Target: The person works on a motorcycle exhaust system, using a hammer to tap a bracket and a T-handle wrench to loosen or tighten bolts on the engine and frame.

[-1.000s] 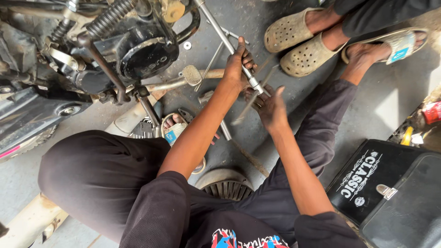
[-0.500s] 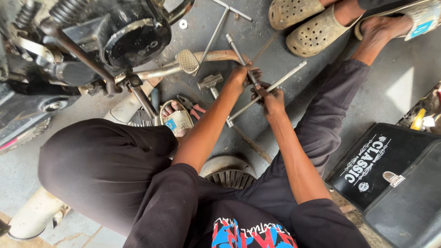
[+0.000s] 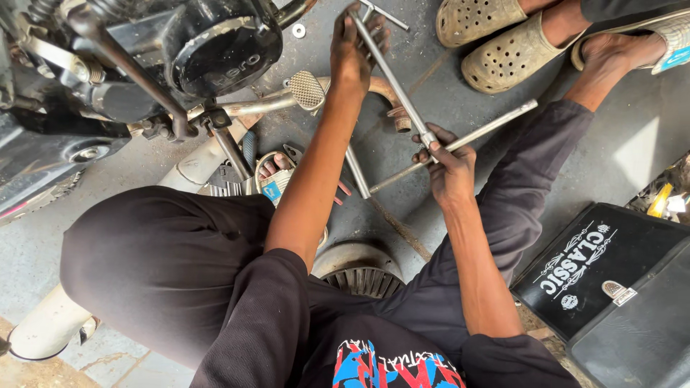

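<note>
Two hands on one cross wrench [image 3: 402,115] here. The left hand [image 3: 353,54] is clenched around the top end of its long bar, and the right hand [image 3: 447,159] is clenched at the hub where the bars cross. The wrench sits tilted just above the concrete floor [image 3: 445,86], right beside the motorcycle engine [image 3: 194,43] and its foot peg [image 3: 307,90]. A co-worker's sandalled feet [image 3: 503,36] are near the top, and a black seat [image 3: 611,280] lies off to the right.

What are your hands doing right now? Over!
Left hand grips the top arm of the cross wrench. Right hand clamps its centre hub. Wrench off the floor, tilted. Beige sandals and motorcycle engine close by, not touching.
</note>
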